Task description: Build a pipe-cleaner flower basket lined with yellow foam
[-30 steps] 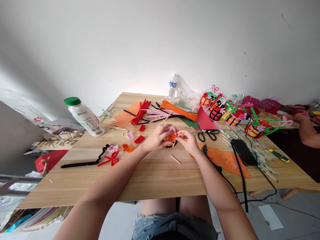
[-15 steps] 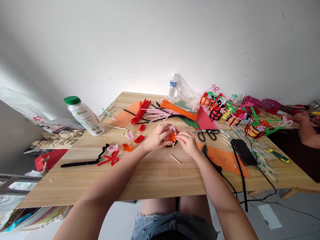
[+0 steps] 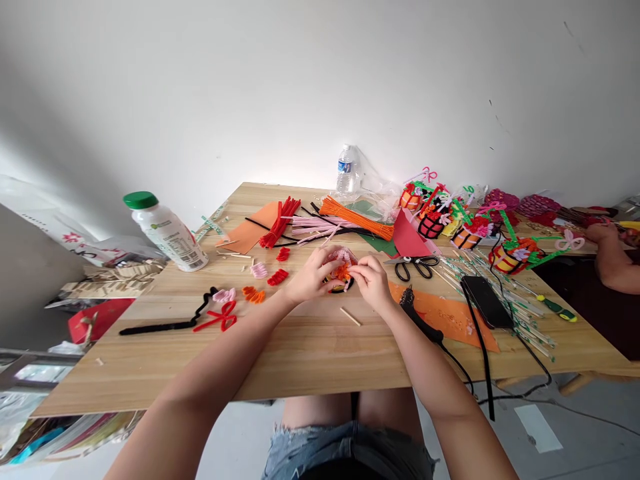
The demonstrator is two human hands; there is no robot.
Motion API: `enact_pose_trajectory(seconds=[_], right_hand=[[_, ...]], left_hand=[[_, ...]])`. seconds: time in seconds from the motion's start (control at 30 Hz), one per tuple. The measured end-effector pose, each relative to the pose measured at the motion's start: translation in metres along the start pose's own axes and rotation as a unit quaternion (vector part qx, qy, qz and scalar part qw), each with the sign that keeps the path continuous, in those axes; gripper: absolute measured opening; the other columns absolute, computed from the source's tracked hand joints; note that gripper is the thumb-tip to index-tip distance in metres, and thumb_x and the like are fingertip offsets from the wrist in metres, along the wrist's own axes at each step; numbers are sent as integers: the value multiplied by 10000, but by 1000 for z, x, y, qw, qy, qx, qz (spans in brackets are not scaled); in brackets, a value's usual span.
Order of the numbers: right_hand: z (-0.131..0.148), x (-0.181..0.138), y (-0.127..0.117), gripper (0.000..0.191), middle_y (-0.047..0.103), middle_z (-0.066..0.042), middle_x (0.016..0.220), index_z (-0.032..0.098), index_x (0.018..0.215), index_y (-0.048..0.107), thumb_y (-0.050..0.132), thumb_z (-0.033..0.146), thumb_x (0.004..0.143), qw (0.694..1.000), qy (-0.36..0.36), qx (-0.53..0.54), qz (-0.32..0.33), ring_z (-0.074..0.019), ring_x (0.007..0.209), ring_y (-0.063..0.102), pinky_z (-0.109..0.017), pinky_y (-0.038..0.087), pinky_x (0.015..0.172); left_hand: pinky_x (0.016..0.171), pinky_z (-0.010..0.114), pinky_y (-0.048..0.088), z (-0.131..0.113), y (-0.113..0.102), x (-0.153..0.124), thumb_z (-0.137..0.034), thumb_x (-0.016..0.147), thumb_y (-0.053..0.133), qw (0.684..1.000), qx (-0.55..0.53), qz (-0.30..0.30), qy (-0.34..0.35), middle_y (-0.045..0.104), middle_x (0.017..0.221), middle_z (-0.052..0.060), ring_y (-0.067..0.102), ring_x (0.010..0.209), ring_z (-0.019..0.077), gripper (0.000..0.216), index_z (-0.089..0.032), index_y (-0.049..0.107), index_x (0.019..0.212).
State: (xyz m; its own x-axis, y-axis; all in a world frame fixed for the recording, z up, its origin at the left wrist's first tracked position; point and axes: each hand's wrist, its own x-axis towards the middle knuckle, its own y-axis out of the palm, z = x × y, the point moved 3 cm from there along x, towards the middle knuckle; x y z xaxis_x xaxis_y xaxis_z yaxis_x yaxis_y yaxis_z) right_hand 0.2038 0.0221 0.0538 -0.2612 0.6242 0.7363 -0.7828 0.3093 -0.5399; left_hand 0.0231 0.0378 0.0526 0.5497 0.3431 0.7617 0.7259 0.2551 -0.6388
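Between my hands, low over the table, is a small pipe-cleaner basket (image 3: 342, 287) with a yellow and black side and pink fuzzy pieces on top. My left hand (image 3: 316, 275) is wrapped round its left side and hides part of it. At the basket's top right, the thumb and fingertips of my right hand (image 3: 373, 280) pinch an orange pipe-cleaner flower (image 3: 343, 272). A short wooden stick (image 3: 351, 317) lies just in front. To the left are curled pieces: red (image 3: 278, 277), orange (image 3: 254, 295) and pink (image 3: 225, 295), beside a red bow (image 3: 223, 317).
Scissors (image 3: 415, 266), a glue gun (image 3: 417, 319) on orange paper and a phone (image 3: 487, 302) lie to the right. Finished baskets (image 3: 515, 257) stand behind them. Pipe-cleaner bundles (image 3: 357, 217) lie at the back. A white bottle (image 3: 167, 233) stands left; another person's arm (image 3: 615, 260) shows far right.
My right fingers have shifted slightly at the orange flower, and the hand has turned a little. My left hand keeps its hold on the basket. The whole view has shifted slightly.
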Motion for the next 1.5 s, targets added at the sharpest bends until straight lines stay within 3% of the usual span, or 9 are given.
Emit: enact_pose_trajectory(seconds=[0.23, 0.4, 0.8, 1.0, 1.3, 1.5], right_hand=[[0, -1, 0, 64, 615, -34, 798, 205, 810, 682, 627, 210, 844, 993, 78, 75, -41, -156, 706, 588, -283, 494, 623], [-3, -4, 2, 63, 614, -26, 775, 197, 766, 685, 662, 231, 814, 989, 115, 87, -37, -142, 671, 570, -262, 480, 591], [5, -10, 2, 130, 647, -27, 728, 207, 798, 713, 619, 279, 850, 989, 108, 68, -71, -141, 627, 595, -266, 502, 587], [10, -13, 4, 76, 652, -21, 720, 196, 779, 671, 635, 237, 831, 981, 144, 75, -107, -138, 606, 592, -264, 503, 573], [17, -13, 2, 138, 645, -55, 775, 204, 817, 700, 576, 198, 875, 993, 60, -27, -101, -188, 757, 599, -333, 519, 710], [23, -16, 2, 212, 650, -71, 800, 213, 928, 720, 520, 156, 891, 993, 11, -62, -97, -198, 781, 592, -342, 516, 716]], left_hand=[[952, 503, 453, -1, 0, 0, -392, 855, 616, 1000, -11, -5, 3, 433, 1326, 201, 464, 1205, 303, 477, -192, 486, 1267], [959, 510, 449, -1, 1, -1, -397, 851, 623, 1000, -11, -6, -8, 431, 1338, 197, 457, 1220, 304, 469, -197, 494, 1255], [953, 497, 449, -3, 2, -2, -378, 860, 615, 1000, -2, -11, -10, 439, 1347, 198, 469, 1206, 303, 480, -199, 469, 1281], [951, 502, 451, -3, 2, -1, -381, 859, 615, 1000, -4, -12, -10, 444, 1344, 196, 475, 1199, 306, 483, -206, 468, 1285], [945, 500, 456, -4, 1, -1, -389, 873, 593, 1000, 1, -7, -16, 441, 1344, 194, 476, 1191, 302, 464, -204, 478, 1283], [947, 504, 450, -5, 1, -1, -391, 880, 582, 1000, 9, -8, -14, 440, 1343, 197, 468, 1197, 303, 461, -198, 471, 1283]])
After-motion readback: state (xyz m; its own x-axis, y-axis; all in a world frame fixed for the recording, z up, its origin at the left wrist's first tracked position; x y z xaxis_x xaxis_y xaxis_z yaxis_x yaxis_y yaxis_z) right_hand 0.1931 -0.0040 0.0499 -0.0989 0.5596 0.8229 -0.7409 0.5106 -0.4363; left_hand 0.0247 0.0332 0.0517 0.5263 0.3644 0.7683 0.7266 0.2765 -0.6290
